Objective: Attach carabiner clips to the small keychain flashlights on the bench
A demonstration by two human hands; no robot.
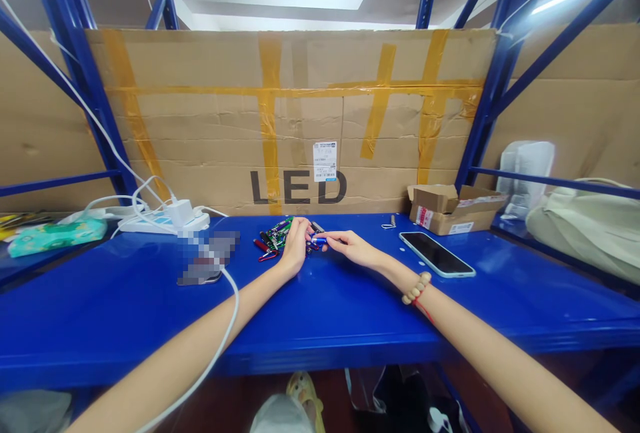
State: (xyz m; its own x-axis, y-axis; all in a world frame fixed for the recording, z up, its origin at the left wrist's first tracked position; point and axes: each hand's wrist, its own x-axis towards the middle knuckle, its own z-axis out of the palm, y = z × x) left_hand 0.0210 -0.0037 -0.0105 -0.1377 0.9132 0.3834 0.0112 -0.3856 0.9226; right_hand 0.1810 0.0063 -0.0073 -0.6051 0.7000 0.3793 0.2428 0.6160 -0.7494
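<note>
Both hands meet near the middle of the blue table. A small shiny blue metal cylinder [319, 241], shaped like a mini flashlight, lies between them. My right hand [353, 248] pinches its right end between thumb and fingers. At its other end, the curled fingers of my left hand [296, 248] close around it, though the palm side is partly hidden. Just left of and behind my left hand sits a heap of small metal pieces [274, 240] in green, black and silver. A red cylinder with a red carabiner clip [269, 255] lies at its near edge.
A phone [437, 254] lies right of my hands, before an open cardboard box [453, 210]. A small grey cylinder with a loop [391, 222] rests behind. To the left are a power strip with a charger [180, 213] and a white cable [233, 300] crossing my left forearm.
</note>
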